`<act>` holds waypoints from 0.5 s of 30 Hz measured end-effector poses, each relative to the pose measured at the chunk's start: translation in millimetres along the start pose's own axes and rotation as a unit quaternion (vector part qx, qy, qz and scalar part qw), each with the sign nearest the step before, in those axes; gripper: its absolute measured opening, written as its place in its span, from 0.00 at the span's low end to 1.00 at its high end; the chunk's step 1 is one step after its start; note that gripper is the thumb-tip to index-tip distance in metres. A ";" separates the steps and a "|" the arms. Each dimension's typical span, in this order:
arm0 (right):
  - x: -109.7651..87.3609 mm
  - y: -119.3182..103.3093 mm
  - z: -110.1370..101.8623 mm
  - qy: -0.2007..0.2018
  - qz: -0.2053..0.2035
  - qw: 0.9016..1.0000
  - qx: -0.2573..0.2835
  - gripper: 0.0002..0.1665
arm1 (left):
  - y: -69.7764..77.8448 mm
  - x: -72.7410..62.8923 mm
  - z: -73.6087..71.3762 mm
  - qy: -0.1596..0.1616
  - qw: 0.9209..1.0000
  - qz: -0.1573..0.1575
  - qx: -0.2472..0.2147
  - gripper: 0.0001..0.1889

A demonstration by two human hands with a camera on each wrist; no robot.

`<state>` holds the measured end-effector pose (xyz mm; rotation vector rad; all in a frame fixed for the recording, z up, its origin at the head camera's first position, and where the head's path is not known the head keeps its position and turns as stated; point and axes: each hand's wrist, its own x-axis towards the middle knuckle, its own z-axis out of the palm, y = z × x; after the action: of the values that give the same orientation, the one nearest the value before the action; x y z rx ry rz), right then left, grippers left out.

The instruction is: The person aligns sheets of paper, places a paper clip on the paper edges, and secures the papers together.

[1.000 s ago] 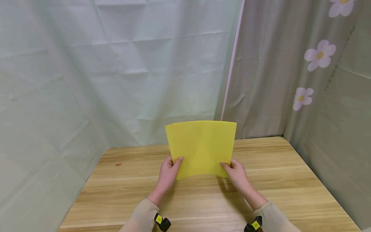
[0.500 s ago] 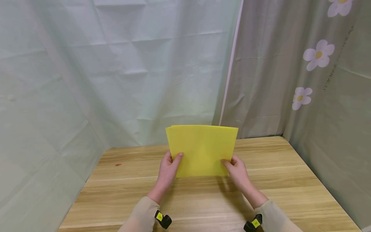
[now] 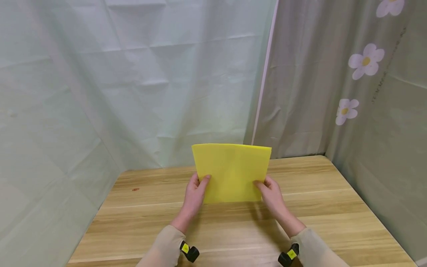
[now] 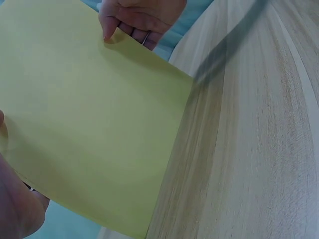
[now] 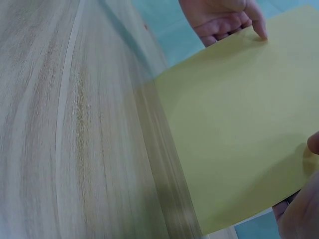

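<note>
Several sheets of yellow paper (image 3: 231, 172) stand tilted up over the middle of the table in the head view, their edges nearly lined up. My left hand (image 3: 194, 193) pinches the left side, thumb on the near face and fingers behind. On the opposite side my right hand (image 3: 271, 193) grips the paper the same way. In the left wrist view the lower edge of the yellow paper (image 4: 99, 114) meets the wood. The right wrist view shows the same face of the paper (image 5: 239, 119), with the left hand (image 5: 227, 20) at its far side.
A small red paper clip (image 3: 135, 189) lies on the wooden table (image 3: 150, 222) at the far left. Pale curtains (image 3: 150, 92) hang right behind the table and along both sides, with printed flowers on the right one.
The sheets were bowed and offset at the upper left; now they are flatter and their edges closer together. The paper's top edge has come down slightly. Both hands keep their hold.
</note>
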<state>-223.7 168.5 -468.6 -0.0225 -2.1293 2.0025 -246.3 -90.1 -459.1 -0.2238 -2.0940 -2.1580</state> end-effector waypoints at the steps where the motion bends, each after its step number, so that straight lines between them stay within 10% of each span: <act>1: -0.2 -0.5 0.6 0.000 0.002 1.000 0.002 0.14 | 0.4 0.1 0.3 0.000 1.000 0.000 0.000 0.17; 15: 1.2 -0.9 8.7 0.026 0.020 0.999 0.013 0.13 | 1.8 -0.7 2.6 -0.004 1.000 -0.003 0.006 0.16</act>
<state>-226.3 160.0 -468.0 -0.1131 -2.0859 2.0293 -245.2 -87.6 -457.4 -0.2243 -2.1152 -2.1502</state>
